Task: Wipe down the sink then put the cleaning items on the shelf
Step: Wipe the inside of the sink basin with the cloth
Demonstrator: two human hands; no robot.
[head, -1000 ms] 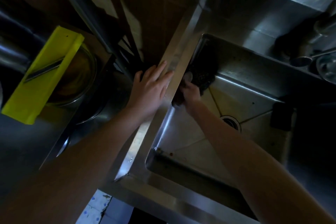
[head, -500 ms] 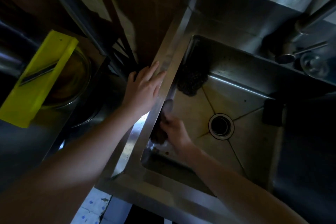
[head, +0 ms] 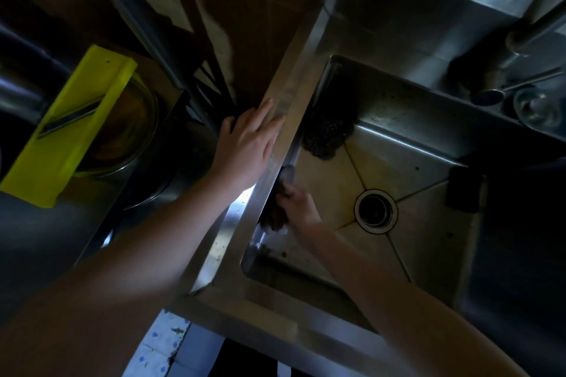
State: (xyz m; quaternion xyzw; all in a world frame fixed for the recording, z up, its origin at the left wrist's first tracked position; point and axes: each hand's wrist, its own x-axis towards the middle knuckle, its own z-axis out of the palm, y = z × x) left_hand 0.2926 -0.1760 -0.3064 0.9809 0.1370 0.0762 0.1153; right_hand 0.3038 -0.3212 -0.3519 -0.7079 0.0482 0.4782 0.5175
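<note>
A steel sink (head: 407, 131) fills the right half of the view, its drain (head: 376, 211) near the middle of the basin. My right hand (head: 295, 203) is down inside the basin, shut on a dark wiping cloth (head: 275, 217) pressed against the left inner wall. My left hand (head: 248, 144) lies flat with fingers spread on the sink's left rim. A dark mesh scrubber (head: 326, 135) rests in the far left corner of the basin. A dark sponge (head: 464, 190) leans on the right wall.
A yellow slicer (head: 67, 135) lies across a metal bowl (head: 137, 138) on the counter to the left. The faucet (head: 533, 30) and a glass (head: 536, 107) sit at the back right. Tiled floor (head: 162, 346) shows below the sink's front edge.
My right hand slid the cloth along the left inner wall from the far corner toward me, uncovering the mesh scrubber, then edged slightly back. My left hand stayed on the rim.
</note>
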